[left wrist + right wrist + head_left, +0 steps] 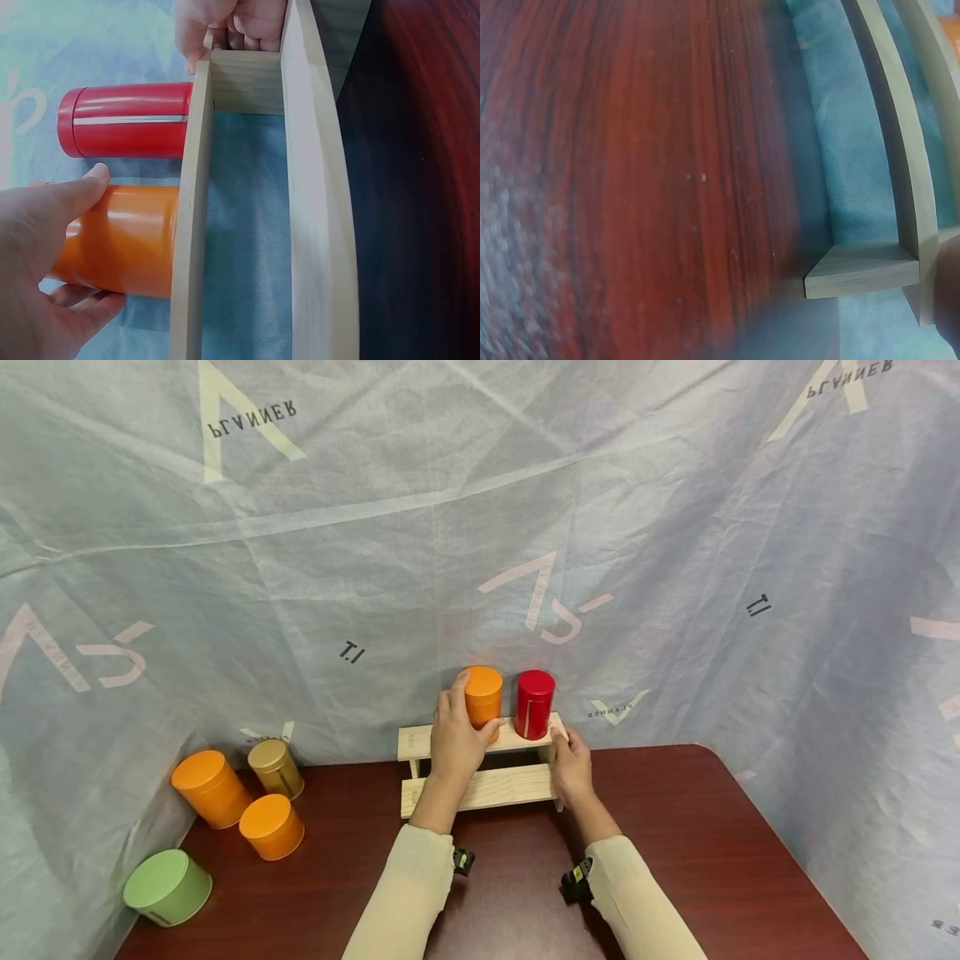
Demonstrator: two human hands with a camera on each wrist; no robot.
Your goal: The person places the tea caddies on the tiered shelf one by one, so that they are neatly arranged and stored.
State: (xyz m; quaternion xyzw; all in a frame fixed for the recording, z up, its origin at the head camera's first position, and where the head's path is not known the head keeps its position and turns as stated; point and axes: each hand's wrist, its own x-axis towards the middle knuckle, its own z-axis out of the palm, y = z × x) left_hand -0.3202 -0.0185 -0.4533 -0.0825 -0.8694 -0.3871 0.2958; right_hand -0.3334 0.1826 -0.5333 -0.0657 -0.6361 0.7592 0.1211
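A tall orange canister (pixel 483 693) stands on the upper step of a two-step wooden rack (pixel 517 783). My left hand (pixel 455 735) grips it from the left, thumb on the near side and fingers round the far side, as the left wrist view shows. To its right a red canister (pixel 535 706) with a pale stripe stands on the same step, untouched. My right hand (pixel 572 766) holds the rack's right end, its fingers curled at the end of the upper step. In the right wrist view, only the rack's wooden end (pixel 862 270) and a sliver of hand show.
At the left of the dark red table (pixel 495 893) stand a large orange tin (pixel 212 789), a gold tin (pixel 276 768), a short orange tin (pixel 272 828) and a green tin (pixel 168 888). A grey printed cloth (pixel 390 568) hangs close behind the rack.
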